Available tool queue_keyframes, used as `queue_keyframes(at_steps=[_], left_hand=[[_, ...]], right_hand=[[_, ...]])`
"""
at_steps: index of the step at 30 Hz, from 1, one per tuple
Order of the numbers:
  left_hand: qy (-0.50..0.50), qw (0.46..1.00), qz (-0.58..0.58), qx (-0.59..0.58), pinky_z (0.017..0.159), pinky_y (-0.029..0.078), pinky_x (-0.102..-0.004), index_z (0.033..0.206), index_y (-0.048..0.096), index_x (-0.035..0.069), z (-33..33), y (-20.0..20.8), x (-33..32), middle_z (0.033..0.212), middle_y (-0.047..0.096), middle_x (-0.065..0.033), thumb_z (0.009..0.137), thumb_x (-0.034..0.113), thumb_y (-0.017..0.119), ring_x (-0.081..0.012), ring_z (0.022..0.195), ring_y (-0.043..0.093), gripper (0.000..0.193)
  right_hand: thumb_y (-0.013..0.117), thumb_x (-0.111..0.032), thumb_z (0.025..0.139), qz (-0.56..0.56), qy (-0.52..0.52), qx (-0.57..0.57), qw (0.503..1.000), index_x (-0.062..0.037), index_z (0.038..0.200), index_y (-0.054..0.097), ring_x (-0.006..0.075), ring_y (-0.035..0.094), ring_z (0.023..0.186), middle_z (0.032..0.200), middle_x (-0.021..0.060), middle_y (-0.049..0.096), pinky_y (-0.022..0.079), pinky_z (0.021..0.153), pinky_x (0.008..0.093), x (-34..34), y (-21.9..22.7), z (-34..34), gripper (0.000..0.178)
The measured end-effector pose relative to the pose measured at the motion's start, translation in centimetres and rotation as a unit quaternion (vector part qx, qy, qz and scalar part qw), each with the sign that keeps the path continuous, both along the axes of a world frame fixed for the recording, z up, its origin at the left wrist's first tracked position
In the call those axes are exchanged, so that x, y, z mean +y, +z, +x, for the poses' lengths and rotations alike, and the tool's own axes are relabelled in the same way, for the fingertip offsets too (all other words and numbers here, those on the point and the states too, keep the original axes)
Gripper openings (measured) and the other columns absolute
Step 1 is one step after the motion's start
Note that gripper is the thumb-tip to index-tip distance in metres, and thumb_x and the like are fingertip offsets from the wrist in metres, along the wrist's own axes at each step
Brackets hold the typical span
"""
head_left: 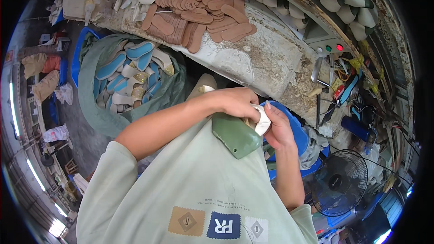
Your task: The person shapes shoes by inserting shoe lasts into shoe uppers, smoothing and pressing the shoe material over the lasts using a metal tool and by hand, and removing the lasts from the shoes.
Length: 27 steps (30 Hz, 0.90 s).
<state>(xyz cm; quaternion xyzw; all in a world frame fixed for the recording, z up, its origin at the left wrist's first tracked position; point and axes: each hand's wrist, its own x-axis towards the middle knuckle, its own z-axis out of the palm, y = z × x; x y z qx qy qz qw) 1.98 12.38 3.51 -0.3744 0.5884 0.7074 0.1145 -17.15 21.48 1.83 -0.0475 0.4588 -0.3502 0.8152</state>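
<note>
Close in front of my chest, a white shoe upper (262,121) is gripped between both hands. My left hand (238,102) reaches over from the left with its fingers curled at the upper's edge; some fingertips are hidden. On the other side, my right hand (279,129) pinches the upper, with the thumb pointing up along it. Just beneath the hands lies a smooth green shoe last (237,136) with a small hole near its lower tip. Its far end is covered by my left hand and the upper, so I cannot tell how far it goes inside.
A green sack (99,113) on the left holds several white shoes with blue insoles (110,65). Brown insole pieces (194,13) are piled on the worn bench (271,70) ahead. Tools, including a hammer (318,72), lie at right, near a black fan (341,181) and blue tub (294,126).
</note>
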Motion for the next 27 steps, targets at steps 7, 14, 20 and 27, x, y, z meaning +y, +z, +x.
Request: queue_keyframes(at_steps=[7, 14, 20, 27], left_hand=[[-0.036, 0.984, -0.131, -0.116, 0.087, 0.053, -0.0435, 0.107, 0.070, 0.002, -1.1, 1.4, 0.8, 0.105, 0.070, -0.0223, 0.070, 0.030, 0.076, -0.0376, 0.101, 0.067, 0.047], [-0.025, 0.975, -0.158, -0.157, 0.087, 0.054, -0.0440, 0.105, 0.071, 0.001, -2.3, 2.4, 1.1, 0.103, 0.070, -0.0224, 0.068, 0.030, 0.077, -0.0366, 0.098, 0.068, 0.047], [-0.018, 0.975, -0.158, -0.154, 0.087, 0.053, -0.0439, 0.107, 0.069, 0.000, -2.8, 1.1, 1.2, 0.105, 0.070, -0.0229, 0.069, 0.029, 0.076, -0.0364, 0.100, 0.067, 0.049], [0.033, 0.992, -0.078, -0.095, 0.088, 0.051, -0.0395, 0.115, 0.064, -0.005, -1.3, -0.5, -0.7, 0.110, 0.068, -0.0242, 0.072, 0.035, 0.075, -0.0349, 0.104, 0.066, 0.059]], right_hand=[[0.052, -0.029, 0.103, 0.080, -0.036, 0.000, 0.996, 0.0022, 0.116, 0.061, 0.0211, 0.067, 0.096, 0.111, 0.0133, 0.068, 0.055, 0.084, 0.0353, 0.4, 0.0, 0.7, 0.035], [0.058, -0.025, 0.099, 0.042, -0.041, 0.076, 0.995, -0.0006, 0.101, 0.064, 0.0164, 0.066, 0.083, 0.095, 0.0094, 0.069, 0.052, 0.075, 0.0303, 0.1, 1.6, 0.5, 0.025], [0.066, -0.022, 0.094, 0.029, -0.044, 0.140, 0.989, -0.0044, 0.094, 0.063, 0.0094, 0.058, 0.071, 0.081, 0.0018, 0.065, 0.045, 0.068, 0.0247, -0.5, 0.9, -0.3, 0.018], [0.085, -0.022, 0.073, -0.352, 0.185, 0.563, 0.724, 0.0005, 0.117, 0.054, 0.0312, 0.056, 0.111, 0.119, 0.0159, 0.055, 0.046, 0.094, 0.0405, -1.1, 4.3, -1.4, 0.059]])
